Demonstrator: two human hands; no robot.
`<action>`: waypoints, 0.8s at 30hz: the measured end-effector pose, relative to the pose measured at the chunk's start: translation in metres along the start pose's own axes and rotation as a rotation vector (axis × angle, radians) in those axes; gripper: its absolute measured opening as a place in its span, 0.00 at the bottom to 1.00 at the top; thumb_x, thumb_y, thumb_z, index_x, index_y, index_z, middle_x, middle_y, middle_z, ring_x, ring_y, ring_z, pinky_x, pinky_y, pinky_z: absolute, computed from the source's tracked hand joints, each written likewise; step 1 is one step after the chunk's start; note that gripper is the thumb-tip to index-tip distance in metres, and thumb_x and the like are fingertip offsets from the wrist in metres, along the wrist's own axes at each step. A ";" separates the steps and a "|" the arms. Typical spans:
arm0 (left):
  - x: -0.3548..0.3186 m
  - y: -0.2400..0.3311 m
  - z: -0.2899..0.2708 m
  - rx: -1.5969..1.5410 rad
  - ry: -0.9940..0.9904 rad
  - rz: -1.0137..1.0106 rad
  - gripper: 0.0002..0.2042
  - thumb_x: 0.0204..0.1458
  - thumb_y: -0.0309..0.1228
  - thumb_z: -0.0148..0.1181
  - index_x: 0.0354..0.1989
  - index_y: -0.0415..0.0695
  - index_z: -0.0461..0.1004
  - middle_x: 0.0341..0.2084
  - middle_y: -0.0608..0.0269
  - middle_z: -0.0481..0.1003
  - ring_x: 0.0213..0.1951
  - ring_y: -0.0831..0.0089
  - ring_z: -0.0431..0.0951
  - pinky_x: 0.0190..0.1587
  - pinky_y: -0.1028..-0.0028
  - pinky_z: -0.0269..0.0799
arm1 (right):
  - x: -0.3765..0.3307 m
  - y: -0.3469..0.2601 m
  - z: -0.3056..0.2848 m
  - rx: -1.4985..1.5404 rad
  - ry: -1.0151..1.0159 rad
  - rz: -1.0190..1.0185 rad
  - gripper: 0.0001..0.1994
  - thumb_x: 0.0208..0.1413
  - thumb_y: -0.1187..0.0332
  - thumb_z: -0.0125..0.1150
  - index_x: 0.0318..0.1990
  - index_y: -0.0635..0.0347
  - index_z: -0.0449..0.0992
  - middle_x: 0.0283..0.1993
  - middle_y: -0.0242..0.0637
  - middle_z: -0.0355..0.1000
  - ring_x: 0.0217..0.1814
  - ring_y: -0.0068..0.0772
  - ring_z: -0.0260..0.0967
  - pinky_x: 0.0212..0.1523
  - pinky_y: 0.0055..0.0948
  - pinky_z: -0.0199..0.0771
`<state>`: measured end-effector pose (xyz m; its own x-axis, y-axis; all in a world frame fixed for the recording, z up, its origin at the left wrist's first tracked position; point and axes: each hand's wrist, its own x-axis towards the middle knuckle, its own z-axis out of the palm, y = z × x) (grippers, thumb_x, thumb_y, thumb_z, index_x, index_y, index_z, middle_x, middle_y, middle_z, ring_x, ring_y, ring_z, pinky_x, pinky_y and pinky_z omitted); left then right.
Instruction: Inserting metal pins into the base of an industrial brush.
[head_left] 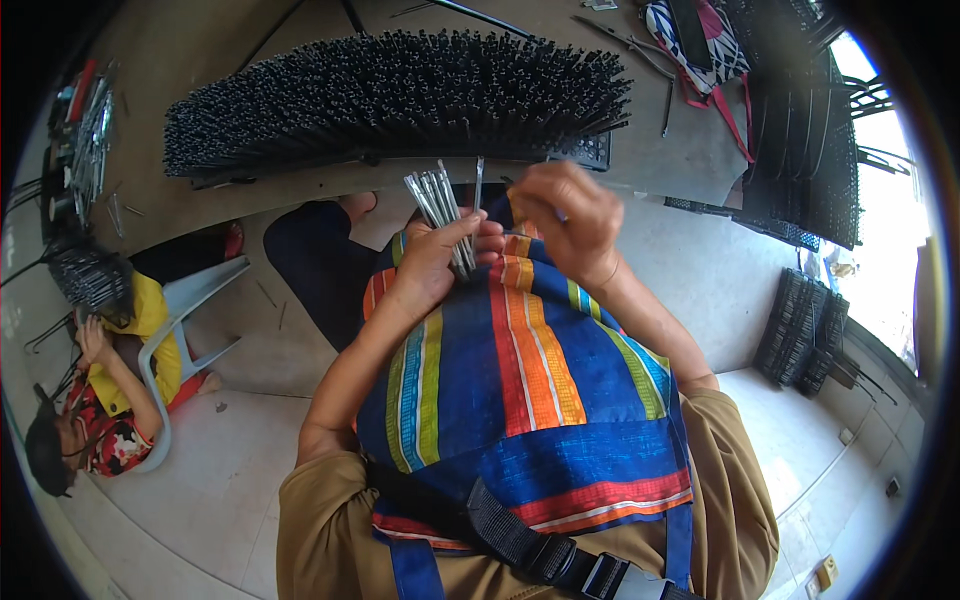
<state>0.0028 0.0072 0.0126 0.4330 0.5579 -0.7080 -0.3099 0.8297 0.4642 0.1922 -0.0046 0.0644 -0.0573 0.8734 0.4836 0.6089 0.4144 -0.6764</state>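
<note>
— Left hand?
— Curled around a bundle of thin metal rods; thumb across the front, fingers wrapped behind; rods fanning up and slightly leftward out of the fist, tips ending just short of the table edge.

— And the right hand?
— Just beside the left, knuckles up, fingertips drawn together in a pinch; one single rod standing upright just left of it, between the two hands; contact between that rod and the fingers too blurred to confirm.

— Above the hands?
— Long black rack packed with upright pins, lying along the table; its near edge almost directly over the rod tips; very little gap there.

— Below?
— Striped apron in blue, orange, green and yellow, filling the lap under both wrists.

— Open room?
— Pale tiled floor to the right of the right hand, bare as far as the stacked black grids; left of the left hand, floor again up to a white plastic chair with another person seated in yellow, well apart.

— Far side of the table?
— Pliers and a patterned cloth beyond the rack, up and right of the right hand.
</note>
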 end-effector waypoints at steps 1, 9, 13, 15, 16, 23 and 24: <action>0.000 0.001 -0.001 0.000 0.001 0.002 0.09 0.54 0.25 0.58 0.41 0.34 0.72 0.33 0.49 0.79 0.30 0.64 0.82 0.31 0.69 0.80 | -0.001 -0.006 0.001 -0.025 -0.065 -0.185 0.10 0.40 0.78 0.61 0.33 0.61 0.77 0.33 0.40 0.74 0.31 0.37 0.76 0.29 0.28 0.75; 0.010 -0.003 -0.006 -0.177 0.077 0.043 0.10 0.52 0.17 0.54 0.44 0.33 0.70 0.35 0.50 0.78 0.38 0.63 0.80 0.44 0.68 0.78 | -0.031 -0.005 0.025 0.235 -0.314 0.032 0.10 0.39 0.74 0.67 0.33 0.60 0.78 0.37 0.40 0.74 0.38 0.38 0.75 0.36 0.31 0.74; 0.003 -0.005 0.004 -0.174 -0.013 0.045 0.11 0.50 0.15 0.55 0.42 0.33 0.71 0.33 0.50 0.78 0.33 0.63 0.81 0.37 0.68 0.81 | -0.021 0.020 0.032 0.566 -0.110 1.013 0.06 0.48 0.72 0.67 0.30 0.65 0.78 0.25 0.34 0.74 0.21 0.19 0.67 0.22 0.20 0.65; 0.001 -0.007 0.004 -0.044 -0.030 0.001 0.12 0.51 0.16 0.55 0.44 0.34 0.72 0.33 0.50 0.78 0.33 0.61 0.81 0.37 0.65 0.81 | -0.018 0.030 0.033 0.710 -0.140 1.149 0.06 0.48 0.73 0.67 0.30 0.65 0.78 0.21 0.30 0.72 0.19 0.15 0.62 0.18 0.18 0.59; -0.001 -0.007 0.004 -0.011 -0.046 0.015 0.11 0.51 0.16 0.55 0.43 0.35 0.72 0.32 0.50 0.78 0.33 0.60 0.82 0.36 0.65 0.82 | -0.021 0.034 0.036 0.745 -0.165 1.096 0.05 0.49 0.73 0.67 0.30 0.65 0.78 0.21 0.29 0.72 0.18 0.14 0.61 0.17 0.18 0.57; 0.004 -0.023 -0.005 0.000 -0.052 0.022 0.09 0.52 0.18 0.55 0.42 0.36 0.73 0.32 0.53 0.78 0.32 0.64 0.82 0.35 0.68 0.81 | -0.017 0.038 0.026 0.838 -0.158 1.046 0.02 0.52 0.75 0.63 0.31 0.64 0.77 0.19 0.25 0.68 0.17 0.13 0.60 0.17 0.17 0.55; 0.005 -0.023 -0.006 0.019 0.000 0.040 0.10 0.53 0.19 0.55 0.43 0.37 0.73 0.33 0.55 0.78 0.32 0.66 0.81 0.34 0.69 0.81 | -0.013 0.033 0.021 0.769 -0.070 0.984 0.02 0.53 0.76 0.62 0.30 0.64 0.76 0.19 0.25 0.68 0.17 0.13 0.60 0.17 0.17 0.56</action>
<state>0.0068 -0.0090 -0.0050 0.4206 0.5907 -0.6886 -0.3107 0.8069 0.5023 0.1965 0.0031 0.0242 0.1035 0.8989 -0.4257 -0.2010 -0.4003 -0.8941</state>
